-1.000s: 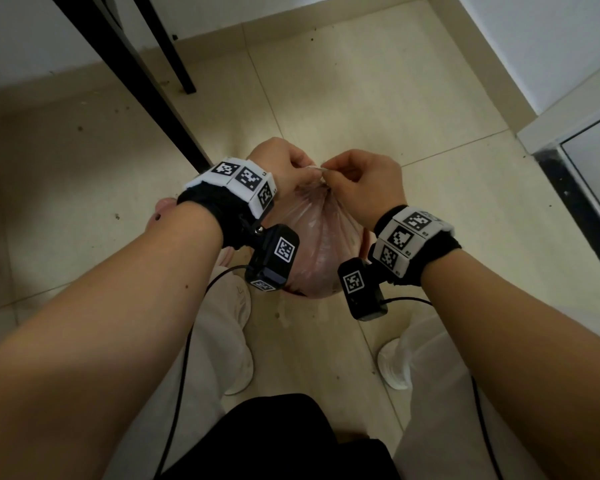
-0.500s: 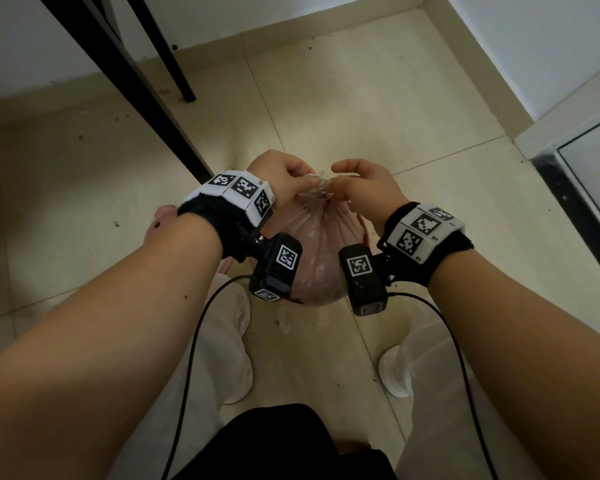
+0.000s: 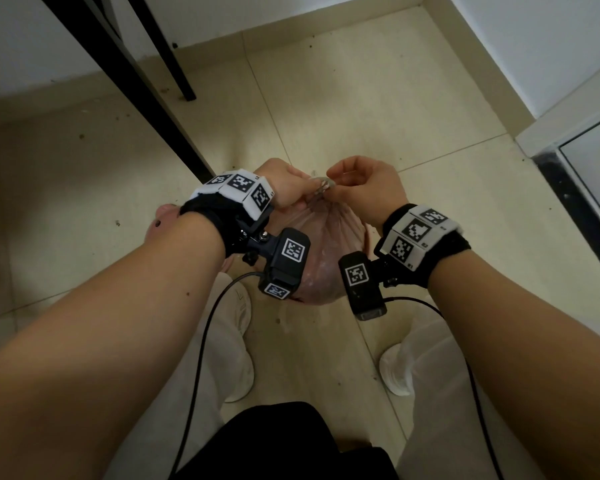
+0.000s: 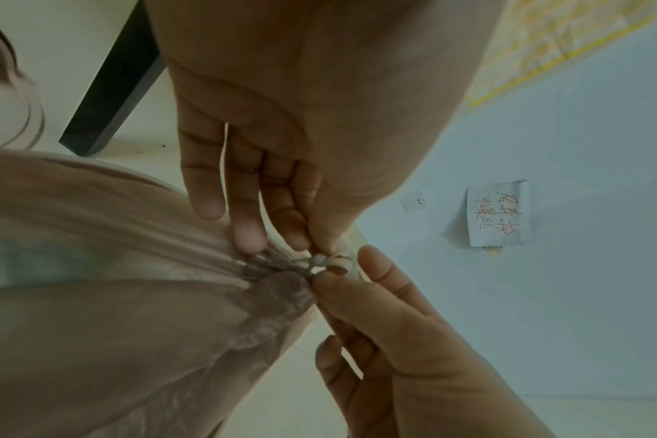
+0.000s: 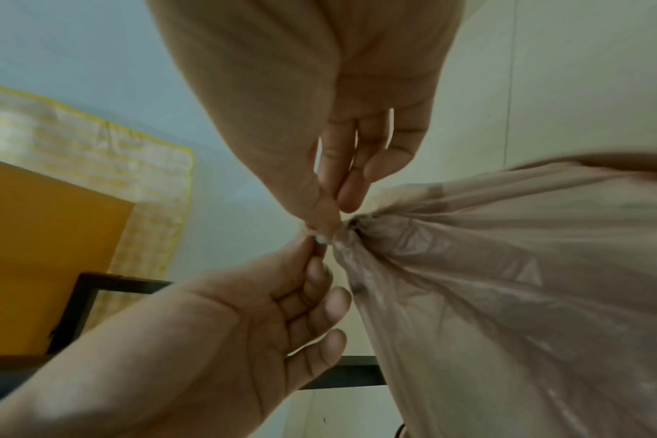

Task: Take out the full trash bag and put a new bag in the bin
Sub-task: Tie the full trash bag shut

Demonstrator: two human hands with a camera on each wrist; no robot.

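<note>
A full, translucent pink trash bag (image 3: pixel 326 244) hangs gathered at its neck between my two hands, above the tiled floor. A thin white drawstring (image 3: pixel 321 183) loops out of that neck. My left hand (image 3: pixel 307 195) pinches the string and the gathered plastic from the left, and my right hand (image 3: pixel 330 190) pinches the string loop from the right. The left wrist view shows the bag (image 4: pixel 113 281), the knotted string (image 4: pixel 325 263) and both sets of fingertips meeting on it. The right wrist view shows the same pinch (image 5: pixel 325 234) beside the bag (image 5: pixel 507 281). The pink bin's rim (image 3: pixel 161 216) peeks out behind my left wrist.
Black table legs (image 3: pixel 142 98) slant down to the floor just left of and behind the bag. A wall skirting runs along the back, and a white door frame (image 3: pixel 568 133) stands at the right. My white shoes (image 3: pixel 239 341) flank the floor below the bag.
Both hands have stayed at the bag's neck. My right wrist has swung outward and its fingers have shifted on the string loop. The left hand has barely moved.
</note>
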